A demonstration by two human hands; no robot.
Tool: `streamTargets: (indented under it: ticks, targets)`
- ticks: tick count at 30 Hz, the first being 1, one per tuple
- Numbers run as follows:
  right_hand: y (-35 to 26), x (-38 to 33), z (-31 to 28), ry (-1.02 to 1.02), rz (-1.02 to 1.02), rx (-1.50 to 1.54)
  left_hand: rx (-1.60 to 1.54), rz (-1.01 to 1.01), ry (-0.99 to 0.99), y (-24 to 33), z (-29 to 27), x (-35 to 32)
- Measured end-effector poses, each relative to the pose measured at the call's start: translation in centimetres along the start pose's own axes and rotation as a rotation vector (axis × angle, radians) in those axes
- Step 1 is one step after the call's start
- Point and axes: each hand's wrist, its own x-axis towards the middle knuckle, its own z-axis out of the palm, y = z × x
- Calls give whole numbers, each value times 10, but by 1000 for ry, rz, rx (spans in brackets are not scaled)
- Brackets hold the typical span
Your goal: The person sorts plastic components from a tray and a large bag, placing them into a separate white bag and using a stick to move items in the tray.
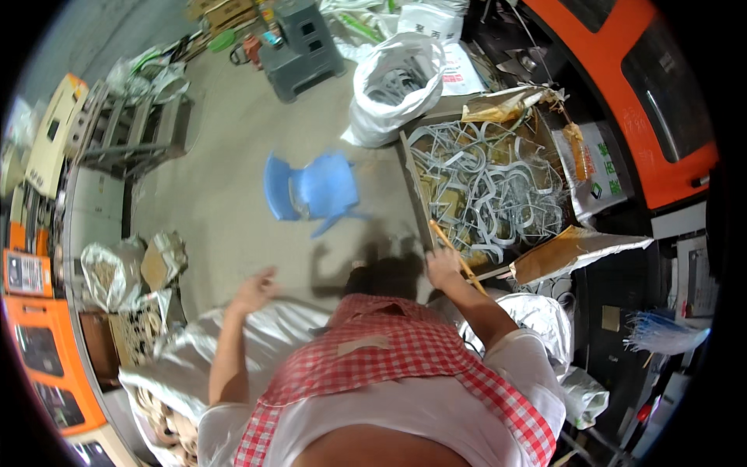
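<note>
The right hand (443, 267) is closed around a thin wooden stick (457, 257) and holds it at the near edge of an open cardboard box (415, 187). The box stands on the floor (233, 156) and is full of grey bent plastic strips (486, 187). The stick's far end points into the box. The left hand (255, 290) is open with spread fingers, it holds nothing and hovers over a silver sack (264, 335). Beyond the box stands a white bag (393, 86), and a blue chair (315, 189) lies on the floor, left of the box.
</note>
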Motion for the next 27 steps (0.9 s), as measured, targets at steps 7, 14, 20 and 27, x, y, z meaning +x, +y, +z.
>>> streamTargets:
  ticks: [7,14,20,27]
  targets:
    - [63,-2,39,365,528,654,313,256,-451,24,83,199]
    - [36,33,-26,642,593,831,726,358,-830,95,97,282]
    - [24,97,-54,741,359,1037,600,349,-798,109,83,345]
    - [77,185,-63,394,429,1151,239,333,-478,127,68,415]
